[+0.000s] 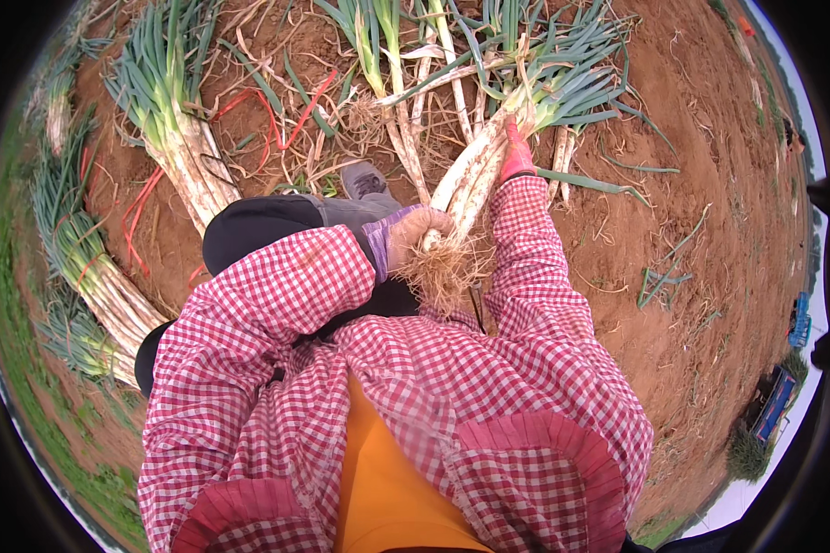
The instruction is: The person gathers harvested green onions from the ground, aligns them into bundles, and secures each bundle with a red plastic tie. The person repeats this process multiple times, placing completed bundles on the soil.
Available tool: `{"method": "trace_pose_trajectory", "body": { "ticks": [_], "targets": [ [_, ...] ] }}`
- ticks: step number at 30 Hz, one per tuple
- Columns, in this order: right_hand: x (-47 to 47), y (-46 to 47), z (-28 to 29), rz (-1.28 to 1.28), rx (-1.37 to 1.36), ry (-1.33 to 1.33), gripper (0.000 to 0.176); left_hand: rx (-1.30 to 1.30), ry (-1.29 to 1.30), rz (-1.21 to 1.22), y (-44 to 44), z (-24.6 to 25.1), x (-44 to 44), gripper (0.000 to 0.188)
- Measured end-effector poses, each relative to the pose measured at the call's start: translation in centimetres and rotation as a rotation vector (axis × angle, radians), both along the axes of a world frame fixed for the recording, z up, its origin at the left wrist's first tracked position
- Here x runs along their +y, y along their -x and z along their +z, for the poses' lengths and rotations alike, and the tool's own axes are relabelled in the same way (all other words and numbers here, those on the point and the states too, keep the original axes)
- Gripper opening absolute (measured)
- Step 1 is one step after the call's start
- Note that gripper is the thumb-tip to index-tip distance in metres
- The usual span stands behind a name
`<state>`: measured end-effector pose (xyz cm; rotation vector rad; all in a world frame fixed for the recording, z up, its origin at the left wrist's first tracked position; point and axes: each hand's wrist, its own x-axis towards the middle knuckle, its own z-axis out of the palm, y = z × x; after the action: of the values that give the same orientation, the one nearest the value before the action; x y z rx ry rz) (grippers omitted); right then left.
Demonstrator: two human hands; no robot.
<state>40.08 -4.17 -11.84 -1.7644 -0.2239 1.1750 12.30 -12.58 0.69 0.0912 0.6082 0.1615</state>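
Note:
A bunch of large green onions (472, 169) lies slanted in front of me, roots toward my body and green leaves pointing up and right. My left hand (420, 233), in a tan glove with a purple cuff, grips the white stalks just above the shaggy roots (449, 273). Higher up, where white turns to green, my right hand (517, 151) in a reddish-pink glove holds the same bunch from the right side; its fingers are mostly hidden by the stalks. Loose green onions (402, 128) lie on the soil just beyond the bunch.
A large bundle of green onions (180, 148) leans by my bent knee (252, 231). Farther left lies a bundle tied with red strips (104, 276). Loose red plastic tape (277, 128) and dry leaves litter the brown soil (705, 228). A blue vehicle (775, 402) stands at the far right.

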Motion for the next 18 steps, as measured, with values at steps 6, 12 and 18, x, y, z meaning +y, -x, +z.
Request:
{"method": "trace_pose_trajectory", "body": {
  "ticks": [6,12,18],
  "targets": [
    [2.5,2.3,3.7,-0.150,0.406,-0.342,0.073,0.464,-0.793,-0.332,5.6,9.0,3.8,0.051],
    [2.9,8.2,9.7,-0.092,0.613,-0.948,0.089,0.559,-1.435,-0.362,14.0,16.6,6.9,0.068],
    [3.3,15.4,21.8,0.002,0.323,-1.214,0.078,0.704,-1.744,-0.180,26.3,19.4,6.4,0.078]
  ]
}}
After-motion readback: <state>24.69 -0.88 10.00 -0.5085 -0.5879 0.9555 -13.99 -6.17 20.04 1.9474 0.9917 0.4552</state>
